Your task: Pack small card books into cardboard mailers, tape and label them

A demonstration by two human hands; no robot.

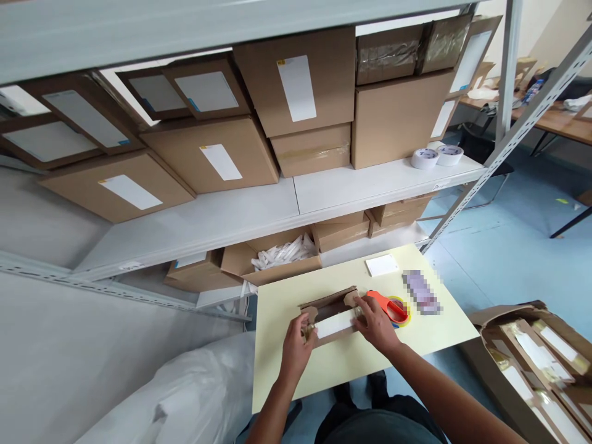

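Note:
A small cardboard box (328,340) with its top flaps up sits on the pale yellow table; a white label (335,324) covers part of its near side. My left hand (296,342) grips the left end, thumb and fingers around the corner by a raised flap. At the opposite end, my right hand (375,324) pinches the other corner near a second flap. The inside of the box looks dark, and its contents cannot be made out. Just right of my right hand lies a red-orange tool (385,304) with a yellow ring, probably a tape dispenser.
On the table (282,376) are a white card (382,265) and a blurred-out phone-shaped object (422,291). Shelves (324,192) ahead hold several cartons and two tape rolls (425,158). A large carton (485,345) of labelled boxes stands right; white plastic sheeting (185,394) lies left.

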